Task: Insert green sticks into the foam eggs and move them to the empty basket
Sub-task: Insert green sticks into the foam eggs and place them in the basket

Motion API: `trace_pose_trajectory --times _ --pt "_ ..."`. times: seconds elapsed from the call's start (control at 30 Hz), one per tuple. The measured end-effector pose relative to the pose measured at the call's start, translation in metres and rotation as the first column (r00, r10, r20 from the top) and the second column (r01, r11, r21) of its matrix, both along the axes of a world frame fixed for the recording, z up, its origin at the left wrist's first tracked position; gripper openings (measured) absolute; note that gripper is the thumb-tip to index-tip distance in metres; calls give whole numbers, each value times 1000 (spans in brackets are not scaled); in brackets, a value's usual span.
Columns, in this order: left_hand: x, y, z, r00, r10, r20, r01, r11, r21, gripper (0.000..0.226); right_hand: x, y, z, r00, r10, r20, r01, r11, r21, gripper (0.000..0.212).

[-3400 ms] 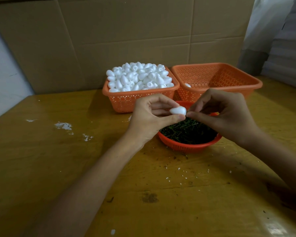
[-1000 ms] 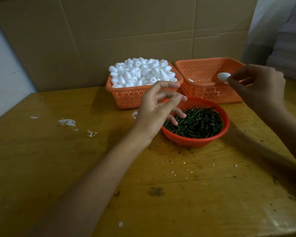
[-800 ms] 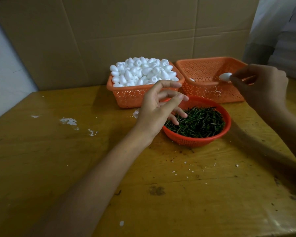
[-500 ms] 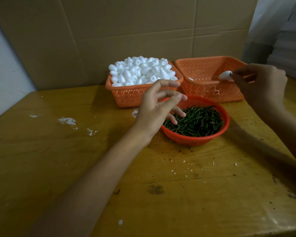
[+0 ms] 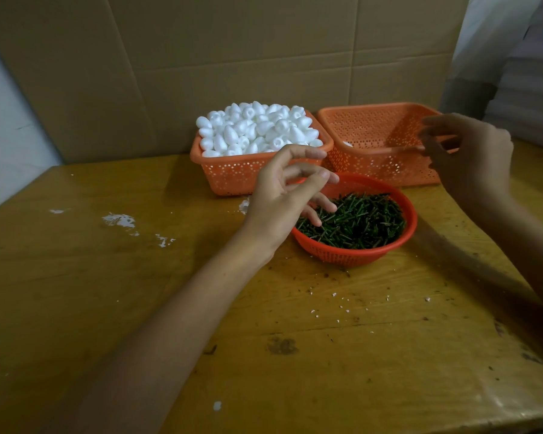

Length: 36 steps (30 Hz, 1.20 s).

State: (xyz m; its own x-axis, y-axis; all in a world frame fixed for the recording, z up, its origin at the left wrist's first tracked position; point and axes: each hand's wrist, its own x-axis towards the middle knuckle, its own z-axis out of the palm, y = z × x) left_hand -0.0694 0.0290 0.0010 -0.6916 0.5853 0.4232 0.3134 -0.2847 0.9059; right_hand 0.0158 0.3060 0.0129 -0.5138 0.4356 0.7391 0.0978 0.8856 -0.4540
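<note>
An orange basket [image 5: 232, 177] at the back holds a heap of white foam eggs [image 5: 257, 130]. To its right stands a second orange basket [image 5: 380, 170] with one white egg [image 5: 347, 143] visible inside at its left end. In front, a round red bowl [image 5: 358, 255] is filled with green sticks [image 5: 358, 220]. My left hand [image 5: 282, 198] hovers over the bowl's left rim, fingers loosely spread and holding nothing. My right hand [image 5: 470, 158] hangs over the right basket's front right corner, its fingers apart and blurred, with no egg between them.
The baskets stand on a worn yellow wooden table [image 5: 107, 292] with white foam crumbs [image 5: 119, 220] and green bits scattered about. A cardboard sheet [image 5: 232, 51] rises right behind the baskets. The table's right edge lies beyond my right forearm.
My right hand carried the foam egg over the right basket and its fingers have opened; the egg is gone from them. My left hand stayed over the bowl.
</note>
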Motion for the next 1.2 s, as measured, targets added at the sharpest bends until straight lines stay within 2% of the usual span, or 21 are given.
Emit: trace_pose_trajectory --times 0.13,0.23,0.3,0.4,0.5,0.6,0.67,0.7,0.77,0.8,0.83,0.9,0.97,1.1,1.2 --pt "-1 0 0 1000 3 18 -4 1000 21 18 2 -5 0 998 46 -47 -47 999 -13 29" --pt "-1 -1 1 1000 0 23 0 999 38 16 7 -21 1 951 302 -67 -308 946 -105 20" --pt "-1 -1 1 1000 -1 27 0 999 49 15 9 -33 2 873 487 6 -483 867 -119 16" --pt "-2 -1 0 999 4 34 -6 998 67 13 11 -49 1 738 653 168 -638 757 -138 30" --pt "-4 0 -2 997 71 -40 -69 996 49 11 13 -56 -1 650 691 318 -678 716 -169 43" --pt "-6 1 -5 946 229 -231 -241 970 -27 7 12 -57 -4 589 687 426 -701 696 -154 41" --pt "-11 -1 -6 834 348 -428 -428 898 -105 8 12 -57 -4 564 702 435 -714 679 -170 40" --pt "-15 -5 -7 735 387 -558 -543 827 -142 11 12 -57 -4 557 707 436 -721 672 -169 39" --pt "-24 -13 -6 505 349 -789 -738 650 -185 26 12 -57 -4 549 705 448 -730 666 -155 38" --pt "-29 -18 -5 428 299 -853 -798 569 -201 34 12 -58 -5 549 703 452 -730 667 -151 39" --pt "-34 -21 -5 395 256 -882 -834 503 -227 41 12 -58 -4 550 702 452 -729 668 -151 39" --pt "-42 -25 -5 419 211 -883 -857 415 -307 55 13 -59 -4 551 700 453 -727 670 -150 41" --pt "-51 -25 -3 451 191 -872 -850 388 -355 64 13 -61 -4 552 697 458 -729 670 -141 44" --pt "-69 -16 3 431 124 -894 -867 332 -372 58 13 -62 -3 551 701 453 -734 665 -136 52" --pt "-83 -10 8 419 106 -902 -889 252 -383 56 13 -61 -3 553 702 449 -735 664 -132 46"
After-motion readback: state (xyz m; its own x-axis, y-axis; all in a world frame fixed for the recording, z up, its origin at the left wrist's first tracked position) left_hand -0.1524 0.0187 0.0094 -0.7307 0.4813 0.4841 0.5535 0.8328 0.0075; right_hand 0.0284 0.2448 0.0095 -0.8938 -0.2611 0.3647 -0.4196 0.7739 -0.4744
